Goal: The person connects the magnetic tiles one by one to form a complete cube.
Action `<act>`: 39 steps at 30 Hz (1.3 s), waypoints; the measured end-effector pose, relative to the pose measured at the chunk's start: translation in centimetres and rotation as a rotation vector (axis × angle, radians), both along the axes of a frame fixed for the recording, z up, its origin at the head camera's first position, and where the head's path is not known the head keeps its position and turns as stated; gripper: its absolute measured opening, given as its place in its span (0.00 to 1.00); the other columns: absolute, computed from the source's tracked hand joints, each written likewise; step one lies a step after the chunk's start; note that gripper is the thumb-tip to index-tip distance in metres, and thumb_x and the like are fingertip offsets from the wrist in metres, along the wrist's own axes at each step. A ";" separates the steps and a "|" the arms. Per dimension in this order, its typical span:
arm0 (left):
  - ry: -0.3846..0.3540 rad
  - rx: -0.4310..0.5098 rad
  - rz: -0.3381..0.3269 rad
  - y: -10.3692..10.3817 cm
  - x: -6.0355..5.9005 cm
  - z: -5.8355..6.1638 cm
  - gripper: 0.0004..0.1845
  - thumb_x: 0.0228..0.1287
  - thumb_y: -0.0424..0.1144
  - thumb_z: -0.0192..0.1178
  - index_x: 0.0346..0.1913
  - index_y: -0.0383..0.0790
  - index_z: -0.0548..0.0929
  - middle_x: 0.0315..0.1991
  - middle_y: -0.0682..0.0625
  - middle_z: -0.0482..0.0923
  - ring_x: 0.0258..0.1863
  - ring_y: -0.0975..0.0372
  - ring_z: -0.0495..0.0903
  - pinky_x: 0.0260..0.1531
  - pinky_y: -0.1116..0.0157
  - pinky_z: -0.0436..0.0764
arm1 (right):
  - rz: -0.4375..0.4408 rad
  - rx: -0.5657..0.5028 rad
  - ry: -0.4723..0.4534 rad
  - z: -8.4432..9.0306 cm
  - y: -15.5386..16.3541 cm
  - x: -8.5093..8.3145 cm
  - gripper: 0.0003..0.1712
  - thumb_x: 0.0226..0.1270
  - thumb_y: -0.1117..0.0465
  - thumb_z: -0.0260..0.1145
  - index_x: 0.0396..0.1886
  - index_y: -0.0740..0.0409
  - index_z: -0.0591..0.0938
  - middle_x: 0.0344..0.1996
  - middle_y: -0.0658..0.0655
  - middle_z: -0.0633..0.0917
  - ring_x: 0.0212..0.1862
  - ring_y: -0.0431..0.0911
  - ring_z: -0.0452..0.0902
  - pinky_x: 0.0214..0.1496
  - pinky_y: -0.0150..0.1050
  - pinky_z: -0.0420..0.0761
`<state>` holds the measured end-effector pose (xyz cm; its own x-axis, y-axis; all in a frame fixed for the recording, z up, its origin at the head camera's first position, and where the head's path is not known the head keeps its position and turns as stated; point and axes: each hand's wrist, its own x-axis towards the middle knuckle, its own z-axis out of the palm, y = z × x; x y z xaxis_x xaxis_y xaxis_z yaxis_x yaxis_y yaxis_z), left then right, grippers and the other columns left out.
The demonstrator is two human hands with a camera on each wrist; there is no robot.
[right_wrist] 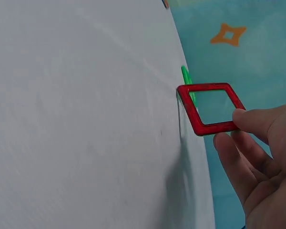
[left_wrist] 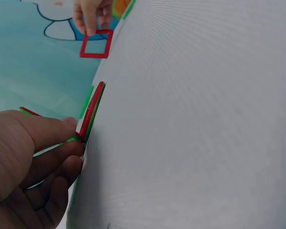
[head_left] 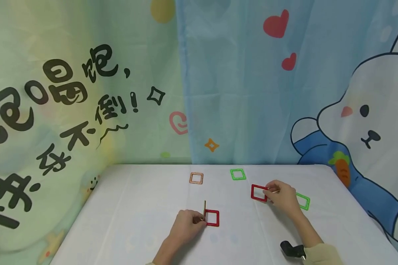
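Note:
My left hand [head_left: 199,220] pinches a thin tile [head_left: 204,209] standing on edge against the left side of a red square frame tile [head_left: 212,218] that lies flat on the white table [head_left: 136,206]. In the left wrist view the thumb and fingers [left_wrist: 72,125] close on green and red tile edges [left_wrist: 91,112]. My right hand [head_left: 269,191] pinches a second red square frame [head_left: 258,193] by its right side and holds it tilted, with one edge on the table. In the right wrist view that red frame [right_wrist: 195,110] sits between thumb and fingers [right_wrist: 250,119].
An orange square frame [head_left: 196,178] and a green one [head_left: 237,174] lie flat near the table's far edge. Another green frame [head_left: 304,202] lies partly behind my right hand. A printed curtain [head_left: 238,81] hangs behind the table. A black wrist mount [head_left: 292,249] sits on my right forearm.

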<state>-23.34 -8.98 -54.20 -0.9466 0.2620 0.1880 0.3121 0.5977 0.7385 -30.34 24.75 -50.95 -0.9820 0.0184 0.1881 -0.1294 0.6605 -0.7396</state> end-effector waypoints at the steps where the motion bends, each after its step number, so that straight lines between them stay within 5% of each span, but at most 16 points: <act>1: -0.001 -0.001 0.000 0.0 0.0 0.0 0.02 0.55 0.31 0.70 0.32 0.37 0.89 0.23 0.58 0.82 0.23 0.72 0.75 0.26 0.70 0.75 | 0.005 -0.001 0.019 -0.1 -0.3 0.2 0.11 0.61 0.67 0.69 0.41 0.68 0.80 0.32 0.61 0.84 0.27 0.47 0.80 0.25 0.34 0.79; 7: -0.003 0.001 0.000 0.0 0.1 -0.1 0.02 0.55 0.31 0.70 0.32 0.37 0.89 0.23 0.58 0.82 0.23 0.72 0.75 0.25 0.70 0.75 | 0.048 -0.035 0.083 0.5 -2.4 1.4 0.09 0.60 0.68 0.70 0.39 0.65 0.81 0.29 0.58 0.84 0.26 0.47 0.80 0.25 0.33 0.78; 39: -0.015 0.023 0.012 0.1 0.2 -0.1 0.02 0.55 0.31 0.70 0.32 0.38 0.89 0.22 0.60 0.81 0.23 0.72 0.75 0.26 0.70 0.75 | 0.163 -0.096 0.042 1.2 -9.1 3.8 0.07 0.57 0.69 0.73 0.33 0.58 0.83 0.27 0.51 0.85 0.28 0.47 0.81 0.28 0.34 0.79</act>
